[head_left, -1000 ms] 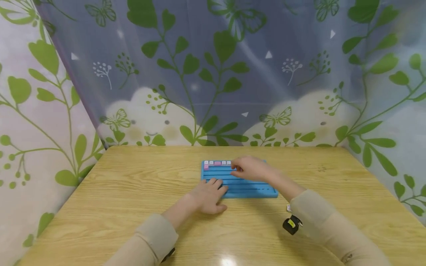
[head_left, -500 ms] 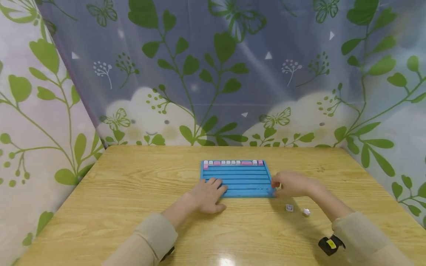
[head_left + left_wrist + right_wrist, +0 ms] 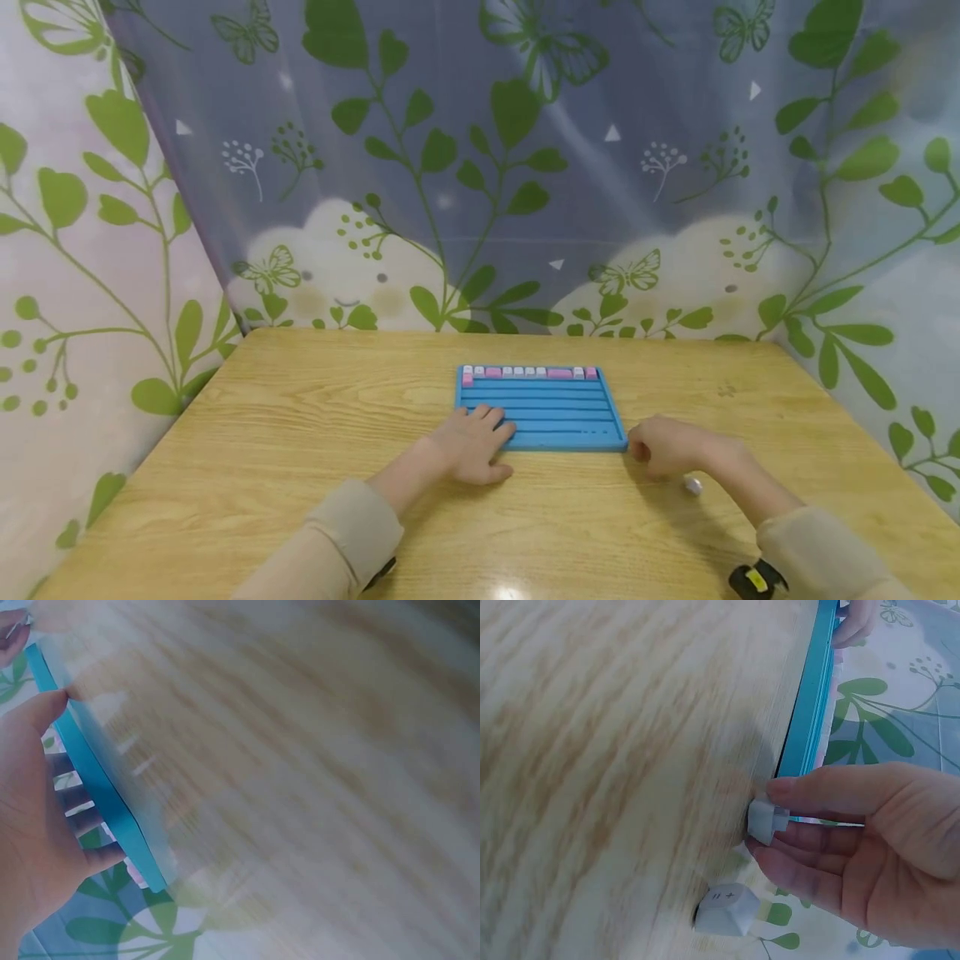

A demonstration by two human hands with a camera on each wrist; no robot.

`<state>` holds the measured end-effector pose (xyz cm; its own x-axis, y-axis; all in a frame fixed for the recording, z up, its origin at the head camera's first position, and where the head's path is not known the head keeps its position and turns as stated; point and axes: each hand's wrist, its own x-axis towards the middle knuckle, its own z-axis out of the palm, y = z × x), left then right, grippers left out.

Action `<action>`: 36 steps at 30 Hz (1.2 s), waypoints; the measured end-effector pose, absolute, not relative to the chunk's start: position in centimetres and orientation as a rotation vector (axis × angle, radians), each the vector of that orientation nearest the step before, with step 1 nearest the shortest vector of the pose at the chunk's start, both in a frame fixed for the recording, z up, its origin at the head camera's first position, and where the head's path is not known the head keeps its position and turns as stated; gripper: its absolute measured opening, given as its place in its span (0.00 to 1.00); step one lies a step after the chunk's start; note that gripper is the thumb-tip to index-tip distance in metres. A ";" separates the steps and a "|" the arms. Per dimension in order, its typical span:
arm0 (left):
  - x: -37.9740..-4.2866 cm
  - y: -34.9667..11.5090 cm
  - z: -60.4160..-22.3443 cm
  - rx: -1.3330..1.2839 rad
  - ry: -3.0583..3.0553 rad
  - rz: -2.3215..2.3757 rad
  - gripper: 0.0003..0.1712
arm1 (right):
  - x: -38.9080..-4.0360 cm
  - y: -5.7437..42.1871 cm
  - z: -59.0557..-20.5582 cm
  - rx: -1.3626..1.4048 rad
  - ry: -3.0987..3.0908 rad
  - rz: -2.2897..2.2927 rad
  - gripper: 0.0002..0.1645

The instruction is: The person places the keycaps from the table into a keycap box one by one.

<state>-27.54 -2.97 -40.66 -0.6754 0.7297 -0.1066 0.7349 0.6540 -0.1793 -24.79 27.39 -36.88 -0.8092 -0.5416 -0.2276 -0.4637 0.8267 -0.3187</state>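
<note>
A shallow blue tray (image 3: pixel 555 439) with ridged rows lies on the table. White and pink keycaps (image 3: pixel 518 372) line its back row, and one pink keycap (image 3: pixel 468 381) sits at the left of the second row. My left hand (image 3: pixel 474 446) rests spread on the tray's front left part; in the left wrist view its thumb touches the tray's side (image 3: pixel 97 776). Just off the front right corner, my right hand (image 3: pixel 670 447) pinches a white keycap (image 3: pixel 761 820) between thumb and fingers. A loose white keycap (image 3: pixel 727 909) marked with plus and equals signs lies close by.
The wooden table (image 3: pixel 337 375) extends around the tray on all sides. Behind it hangs a patterned cloth (image 3: pixel 480 208) with leaves and clouds, and more cloth borders the left and right. A black wrist device (image 3: pixel 756 579) is below the right sleeve.
My right hand has moved from the tray's back row, rightward and nearer, to a keycap on the table that it now pinches. My left hand has stayed on the tray.
</note>
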 end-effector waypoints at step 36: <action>-27.5 -2.9 -40.7 1.237 2.842 -0.332 0.37 | -29.0 23.6 -35.5 -0.774 2.943 -0.778 0.13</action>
